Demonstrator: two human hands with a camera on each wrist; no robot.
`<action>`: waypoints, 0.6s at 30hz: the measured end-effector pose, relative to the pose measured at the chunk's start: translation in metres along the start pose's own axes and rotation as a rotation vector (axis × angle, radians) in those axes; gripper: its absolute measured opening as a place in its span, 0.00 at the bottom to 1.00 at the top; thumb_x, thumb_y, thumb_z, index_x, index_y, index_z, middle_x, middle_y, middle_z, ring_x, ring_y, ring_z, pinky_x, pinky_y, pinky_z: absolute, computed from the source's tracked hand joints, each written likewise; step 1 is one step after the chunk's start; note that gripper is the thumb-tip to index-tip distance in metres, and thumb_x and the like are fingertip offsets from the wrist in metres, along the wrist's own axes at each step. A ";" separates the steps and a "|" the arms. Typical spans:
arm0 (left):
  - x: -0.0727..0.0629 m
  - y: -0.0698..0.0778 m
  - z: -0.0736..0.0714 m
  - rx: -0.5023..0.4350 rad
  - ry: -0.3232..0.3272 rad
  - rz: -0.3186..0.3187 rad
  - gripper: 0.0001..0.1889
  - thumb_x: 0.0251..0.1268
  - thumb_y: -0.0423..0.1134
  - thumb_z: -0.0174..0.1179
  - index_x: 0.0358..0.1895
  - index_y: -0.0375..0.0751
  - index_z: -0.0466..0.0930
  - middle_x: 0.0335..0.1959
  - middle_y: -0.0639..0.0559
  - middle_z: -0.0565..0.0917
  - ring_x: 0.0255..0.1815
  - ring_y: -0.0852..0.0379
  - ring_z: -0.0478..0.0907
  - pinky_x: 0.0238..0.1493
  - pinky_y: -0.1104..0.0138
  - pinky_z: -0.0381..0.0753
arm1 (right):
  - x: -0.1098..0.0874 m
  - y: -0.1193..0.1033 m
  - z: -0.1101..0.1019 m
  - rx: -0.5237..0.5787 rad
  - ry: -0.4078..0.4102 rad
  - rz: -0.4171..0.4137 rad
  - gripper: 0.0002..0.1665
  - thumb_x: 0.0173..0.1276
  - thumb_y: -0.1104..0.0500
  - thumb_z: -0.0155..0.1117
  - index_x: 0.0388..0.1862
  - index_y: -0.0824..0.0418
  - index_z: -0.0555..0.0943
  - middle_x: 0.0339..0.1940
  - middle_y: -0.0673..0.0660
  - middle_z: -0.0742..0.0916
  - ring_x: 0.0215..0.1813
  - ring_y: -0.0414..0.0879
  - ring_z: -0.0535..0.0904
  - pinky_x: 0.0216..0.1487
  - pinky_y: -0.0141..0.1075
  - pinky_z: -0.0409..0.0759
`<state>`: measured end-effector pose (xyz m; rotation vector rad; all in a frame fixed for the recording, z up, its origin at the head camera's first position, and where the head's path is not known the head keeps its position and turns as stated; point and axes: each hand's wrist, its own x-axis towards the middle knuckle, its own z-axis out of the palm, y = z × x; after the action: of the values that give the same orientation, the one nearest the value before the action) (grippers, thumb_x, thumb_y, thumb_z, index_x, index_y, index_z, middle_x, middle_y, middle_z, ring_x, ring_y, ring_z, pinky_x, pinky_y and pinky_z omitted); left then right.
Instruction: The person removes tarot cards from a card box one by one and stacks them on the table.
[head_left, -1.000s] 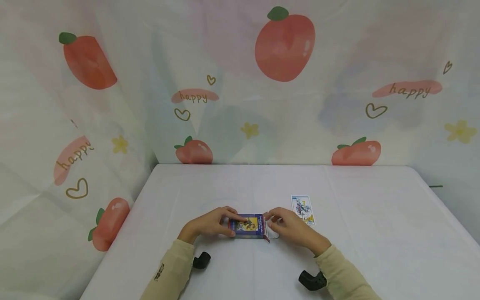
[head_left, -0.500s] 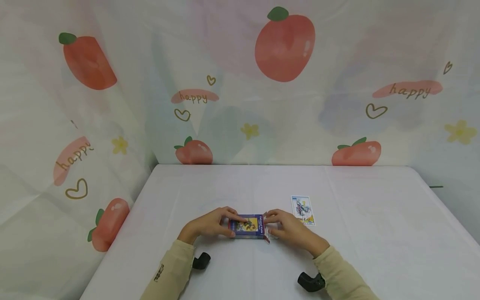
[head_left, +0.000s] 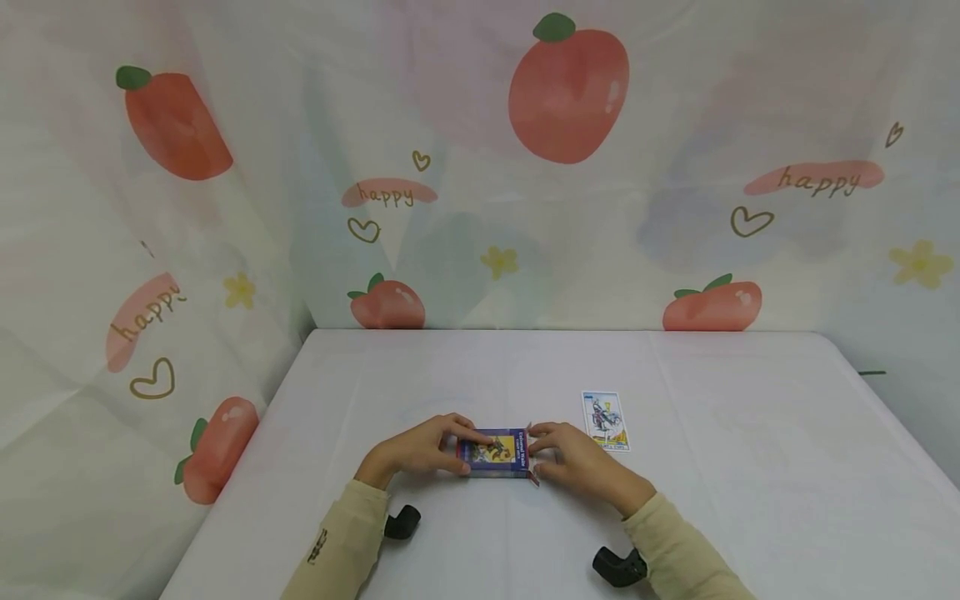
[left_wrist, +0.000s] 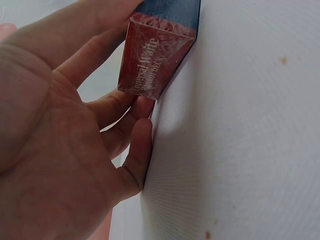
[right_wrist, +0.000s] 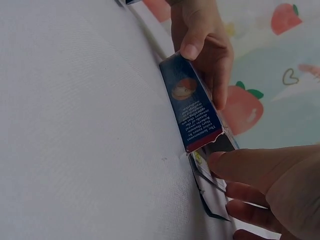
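Note:
A blue-and-red tarot deck box (head_left: 495, 457) lies on the white table, picture side up, with its end flaps unfolded at the right. My left hand (head_left: 420, 446) grips its left end, fingers over the top and thumb along the near edge. At the box's mouth is my right hand (head_left: 573, 460), index finger near the far corner. In the right wrist view, the right thumb lies against tarot cards (right_wrist: 200, 161) in the mouth, and curled fingers are on the other side of the loose flap (right_wrist: 216, 205). Their exact hold is partly hidden.
A single tarot card (head_left: 606, 421) lies face up behind the right hand. Black curved pieces sit by the sleeves, one near the left cuff (head_left: 403, 522) and one near the right cuff (head_left: 618, 567). A fruit-patterned curtain (head_left: 480, 208) closes off the back.
My right hand has shifted slightly left and nearer, its thumb closing on the box's mouth. The white piece seen there earlier is now hidden in the head view. The left hand stays still.

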<state>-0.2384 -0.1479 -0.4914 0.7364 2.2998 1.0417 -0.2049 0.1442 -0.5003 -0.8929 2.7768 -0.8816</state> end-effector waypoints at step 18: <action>0.001 -0.001 0.001 -0.002 -0.001 -0.002 0.24 0.62 0.40 0.71 0.63 0.61 0.83 0.68 0.44 0.72 0.70 0.46 0.66 0.68 0.46 0.66 | 0.000 -0.002 -0.001 -0.054 0.022 -0.034 0.17 0.55 0.60 0.79 0.44 0.62 0.87 0.59 0.63 0.86 0.64 0.62 0.80 0.65 0.55 0.74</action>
<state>-0.2390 -0.1476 -0.4931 0.7328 2.2979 1.0429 -0.2036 0.1434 -0.4988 -0.9471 2.8250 -0.8297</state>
